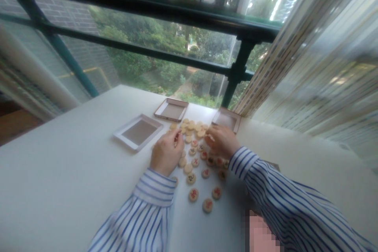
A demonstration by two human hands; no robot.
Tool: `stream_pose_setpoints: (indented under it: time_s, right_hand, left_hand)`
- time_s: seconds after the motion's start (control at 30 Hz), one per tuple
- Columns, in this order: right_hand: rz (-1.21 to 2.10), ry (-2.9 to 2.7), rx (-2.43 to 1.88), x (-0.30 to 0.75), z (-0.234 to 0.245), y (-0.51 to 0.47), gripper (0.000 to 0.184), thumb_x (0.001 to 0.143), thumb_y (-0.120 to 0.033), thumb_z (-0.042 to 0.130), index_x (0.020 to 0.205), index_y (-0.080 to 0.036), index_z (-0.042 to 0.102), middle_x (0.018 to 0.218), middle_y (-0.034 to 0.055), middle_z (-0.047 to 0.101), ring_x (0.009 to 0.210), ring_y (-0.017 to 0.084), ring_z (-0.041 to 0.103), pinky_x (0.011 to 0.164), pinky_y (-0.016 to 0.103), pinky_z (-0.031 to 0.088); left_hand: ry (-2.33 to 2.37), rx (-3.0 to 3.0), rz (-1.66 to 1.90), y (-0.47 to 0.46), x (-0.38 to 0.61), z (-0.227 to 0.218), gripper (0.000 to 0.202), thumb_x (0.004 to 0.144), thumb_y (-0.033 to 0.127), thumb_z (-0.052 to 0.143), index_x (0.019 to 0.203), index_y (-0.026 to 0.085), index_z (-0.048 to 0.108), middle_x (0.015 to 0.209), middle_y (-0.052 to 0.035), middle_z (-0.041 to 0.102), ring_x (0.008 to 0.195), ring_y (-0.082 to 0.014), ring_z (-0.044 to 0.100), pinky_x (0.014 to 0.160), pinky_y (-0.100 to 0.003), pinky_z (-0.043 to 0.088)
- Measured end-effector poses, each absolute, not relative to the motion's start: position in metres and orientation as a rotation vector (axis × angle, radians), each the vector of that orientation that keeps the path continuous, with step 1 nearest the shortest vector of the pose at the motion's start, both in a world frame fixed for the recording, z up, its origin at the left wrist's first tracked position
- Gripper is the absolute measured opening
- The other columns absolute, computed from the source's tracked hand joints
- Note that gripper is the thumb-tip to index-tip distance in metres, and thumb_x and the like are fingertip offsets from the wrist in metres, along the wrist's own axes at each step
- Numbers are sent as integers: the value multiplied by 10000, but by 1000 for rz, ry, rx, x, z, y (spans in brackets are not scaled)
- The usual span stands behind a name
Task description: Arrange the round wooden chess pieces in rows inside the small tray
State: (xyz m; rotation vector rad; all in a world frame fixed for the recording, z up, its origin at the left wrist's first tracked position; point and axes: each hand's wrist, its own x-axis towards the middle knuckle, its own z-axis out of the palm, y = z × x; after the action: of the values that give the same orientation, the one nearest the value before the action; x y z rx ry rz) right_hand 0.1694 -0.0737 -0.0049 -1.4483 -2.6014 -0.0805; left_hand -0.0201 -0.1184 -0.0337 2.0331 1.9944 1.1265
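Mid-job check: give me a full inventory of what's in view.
round pieces: more than twenty, pale wood, some marked red or black, between and around the hands
left tray: one, white rim, grey-brown floor, beyond left hand
middle tray: one, pinkish-brown rim, beyond pieces
right tray: one, pinkish, partly behind right hand
table: one, white, under everything
railing: one, dark green, beyond table
greenery: uncounted, green, outside
brick wall: one, grey, outside left
curtains: two, pale, either side
pixelated patch: one, pink, bottom right, contents unclear
sleeves: two, white with blue stripes, on both arms
left hand: one, left of pieces
right hand: one, right of pieces
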Motion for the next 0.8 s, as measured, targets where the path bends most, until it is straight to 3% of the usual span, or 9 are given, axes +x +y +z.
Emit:
stream_pose_setpoints:
  time_s: [0.2,0.4,0.63,0.8]
  right_hand:
    - [-16,-2565,-1534,165,-11,-66,232,820,-330,439,926,-198,598,931,58,639,835,186,542,685,279,343]
    - [-70,-2565,-1508,152,-9,-66,257,825,-372,435,926,-212,610,929,66,659,928,237,509,773,353,307]
    - [-56,-2542,-1505,147,-10,-65,221,816,-352,467,856,-205,628,876,72,673,900,236,512,806,388,286]
    - [134,-2415,-1469,155,-7,-63,228,792,-386,503,841,-222,654,799,58,664,838,212,540,772,360,333]
  left_hand:
    - [1926,2109,1162,-118,-15,-35,275,842,283,413,1029,181,587,976,-57,660,876,-192,605,785,-297,453]
    - [1873,2152,1160,-117,-12,-37,257,833,262,436,1024,174,584,970,-60,651,901,-198,589,795,-320,458]
    - [1852,2183,1155,-116,-11,-40,256,837,260,435,1035,170,570,993,-70,645,910,-199,584,807,-334,457]
    - [1831,2199,1174,-116,-11,-40,269,824,265,467,1062,172,553,1014,-70,638,930,-205,579,828,-347,453]
